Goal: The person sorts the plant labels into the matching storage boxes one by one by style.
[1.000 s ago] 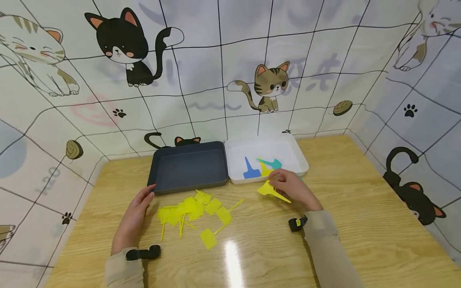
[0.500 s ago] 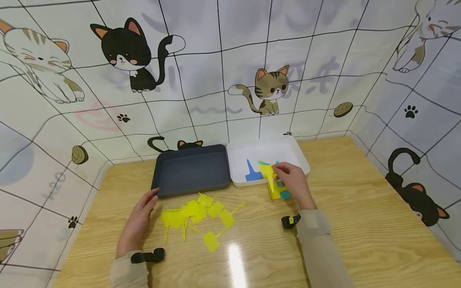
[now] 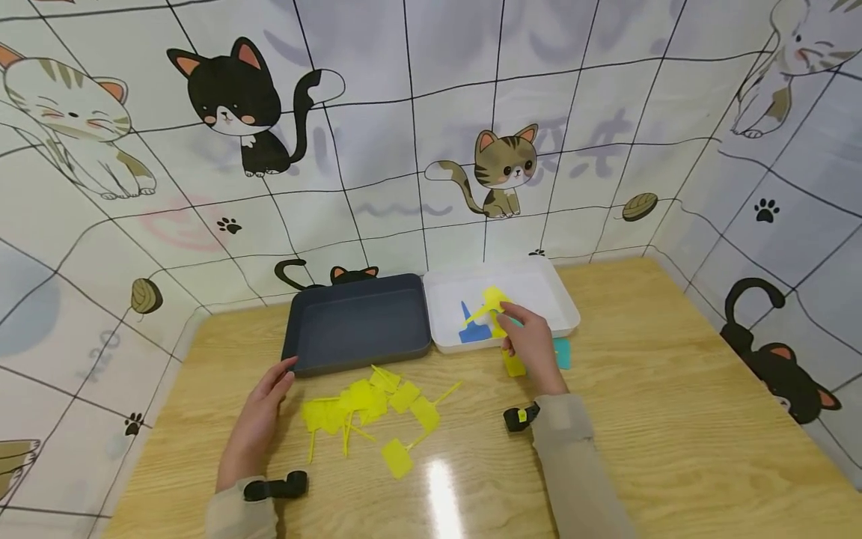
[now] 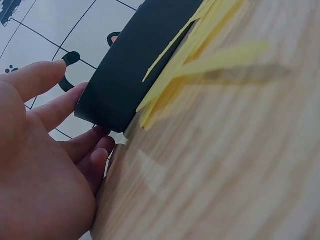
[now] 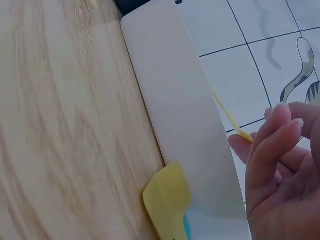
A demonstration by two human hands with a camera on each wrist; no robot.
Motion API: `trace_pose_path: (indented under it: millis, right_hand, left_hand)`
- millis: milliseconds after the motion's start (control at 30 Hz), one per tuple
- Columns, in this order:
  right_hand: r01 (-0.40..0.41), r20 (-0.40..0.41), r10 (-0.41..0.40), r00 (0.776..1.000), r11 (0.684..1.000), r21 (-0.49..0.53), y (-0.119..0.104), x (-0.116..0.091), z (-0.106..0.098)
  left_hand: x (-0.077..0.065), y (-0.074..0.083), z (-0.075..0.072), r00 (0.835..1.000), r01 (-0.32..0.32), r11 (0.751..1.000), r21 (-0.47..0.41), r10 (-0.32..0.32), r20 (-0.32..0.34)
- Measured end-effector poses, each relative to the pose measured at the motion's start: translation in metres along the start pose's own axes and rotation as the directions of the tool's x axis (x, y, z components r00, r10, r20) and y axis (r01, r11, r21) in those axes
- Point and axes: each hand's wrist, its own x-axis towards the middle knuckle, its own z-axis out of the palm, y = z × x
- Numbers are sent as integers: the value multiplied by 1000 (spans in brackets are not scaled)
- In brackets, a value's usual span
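Observation:
My right hand (image 3: 532,344) pinches a yellow plant label (image 3: 494,296) by its edge over the white tray (image 3: 569,318), its thin stem pointing left. In the right wrist view the label (image 5: 232,120) shows beyond the tray wall, between thumb and fingers. Inside the tray lie a blue T-shaped label (image 3: 474,334) and other labels partly hidden by the hand. My left hand (image 3: 256,419) rests at the front left corner of the dark grey tray (image 3: 364,364); in the left wrist view its fairly straight fingers (image 4: 62,107) touch that corner.
Several yellow square-headed labels (image 3: 360,397) lie spread in front of the dark tray, one (image 3: 397,458) apart from the pile. A yellow label (image 3: 514,364) and a teal one (image 3: 562,353) lie at the white tray's front. A cat-print wall (image 3: 377,150) stands behind.
My right hand has carried the yellow label from the table in front up over the white tray, turning it so its stem points left. The left hand stays at the dark tray's corner.

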Motion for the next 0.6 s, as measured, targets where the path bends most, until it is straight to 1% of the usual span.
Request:
trace_pose_path:
  millis: [100, 167, 300, 400, 533, 600]
  right_hand:
    - [-3, 19, 2, 1000, 1000, 6, -2, 1, 4]
    - [-14, 36, 14, 999, 1000, 0, -4, 0, 5]
    - [-9, 118, 15, 993, 999, -44, -6, -1, 10]
    - [0, 192, 11, 981, 998, -59, -6, 0, 14]
    - [-29, 230, 43, 972, 998, -64, -4, 0, 18]
    - [-52, 234, 68, 970, 996, -77, -3, 1, 19]
  left_hand:
    - [-1, 0, -1, 1000, -8, 1000, -14, 8, -5]
    - [-1, 1, 0, 1000, -12, 1000, -20, 12, 3]
    - [-2, 1, 2, 1000, -3, 1000, -23, 3, -8]
    - [-2, 0, 2, 1000, 3, 1000, -17, -4, -15]
    - [-2, 1, 1, 1000, 4, 1000, -20, -4, -15]
    - [-1, 1, 1, 1000, 5, 1000, -23, -5, -17]
